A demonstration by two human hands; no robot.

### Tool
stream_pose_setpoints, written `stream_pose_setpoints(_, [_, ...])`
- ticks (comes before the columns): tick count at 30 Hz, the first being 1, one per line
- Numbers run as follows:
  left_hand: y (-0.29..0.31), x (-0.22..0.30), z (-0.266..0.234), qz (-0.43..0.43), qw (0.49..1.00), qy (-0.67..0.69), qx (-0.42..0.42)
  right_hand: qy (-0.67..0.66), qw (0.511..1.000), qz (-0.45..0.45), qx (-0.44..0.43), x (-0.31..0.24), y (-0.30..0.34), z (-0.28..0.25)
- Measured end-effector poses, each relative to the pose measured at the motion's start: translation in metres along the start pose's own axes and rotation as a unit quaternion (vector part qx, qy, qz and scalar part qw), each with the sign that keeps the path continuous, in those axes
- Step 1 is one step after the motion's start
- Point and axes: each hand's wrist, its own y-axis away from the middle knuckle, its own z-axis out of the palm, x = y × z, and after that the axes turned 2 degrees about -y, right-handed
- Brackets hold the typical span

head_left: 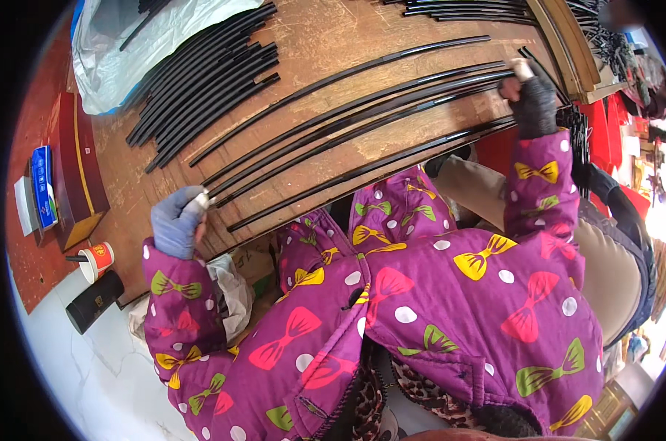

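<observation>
Several long thin black tubes (377, 111) stretch side by side across the wooden tabletop between my two hands. My left hand (178, 219), in a blue-grey glove with white-wrapped fingertips, pinches at their left ends. At the right ends, my right hand (531, 99) is closed on them, wearing a dark glove that leaves fingertips bare. Exactly how many tubes each hand grips cannot be made out. One more long tube (333, 77) lies apart on the far side, and another (362, 173) lies along the table's near edge.
Shorter black tubes (208, 88) are piled at the far left beside a white plastic bag (112, 70). More tubes (472, 10) lie at the far right by a wooden strip (564, 48). A dark red box (76, 169), paper cup (98, 259) and black flask (95, 301) stand left. Someone sits at right.
</observation>
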Motion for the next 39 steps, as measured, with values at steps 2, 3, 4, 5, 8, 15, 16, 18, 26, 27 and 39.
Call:
stream_pose_setpoints(2, [0.001,-0.013,-0.017,0.001,1.000,-0.012,0.017,-0.013,0.999,0.014,0.036,-0.008,-0.014,-0.040])
stream_pose_setpoints(3, [-0.001,-0.014,-0.014,0.004,1.000,-0.010,0.013,0.002,0.998,0.027,0.063,-0.015,-0.016,-0.049])
stream_pose_setpoints(4, [-0.003,-0.015,-0.011,-0.001,1.000,-0.018,0.014,-0.004,0.999,0.040,0.006,-0.015,-0.016,-0.054])
stream_pose_setpoints(5, [-0.005,-0.016,-0.008,-0.005,1.000,-0.026,0.016,0.032,0.999,0.029,0.031,-0.009,-0.019,-0.057])
stream_pose_setpoints(8, [-0.014,-0.018,-0.004,0.042,0.994,-0.094,0.025,0.190,0.977,0.060,0.082,-0.010,-0.024,-0.067])
stream_pose_setpoints(15, [-0.013,0.006,0.017,0.111,0.967,-0.221,0.067,0.696,0.706,-0.104,0.083,-0.002,-0.061,-0.053])
stream_pose_setpoints(16, [-0.006,0.021,0.017,0.162,0.938,-0.288,0.108,0.748,0.659,-0.047,0.061,-0.017,-0.072,-0.033])
stream_pose_setpoints(18, [-0.018,0.026,0.016,0.263,0.866,-0.401,0.142,0.777,0.626,-0.063,0.014,-0.005,-0.098,-0.008])
stream_pose_setpoints(26, [-0.071,0.023,0.022,0.262,0.784,-0.546,0.135,0.894,0.387,-0.157,-0.163,-0.008,-0.114,0.037])
stream_pose_setpoints(27, [-0.073,0.025,0.023,0.272,0.772,-0.559,0.134,0.893,0.388,-0.159,-0.166,-0.011,-0.113,0.044])
stream_pose_setpoints(39, [-0.029,0.017,0.033,0.233,0.933,-0.243,0.127,0.576,0.644,-0.386,-0.323,0.000,-0.010,0.146])
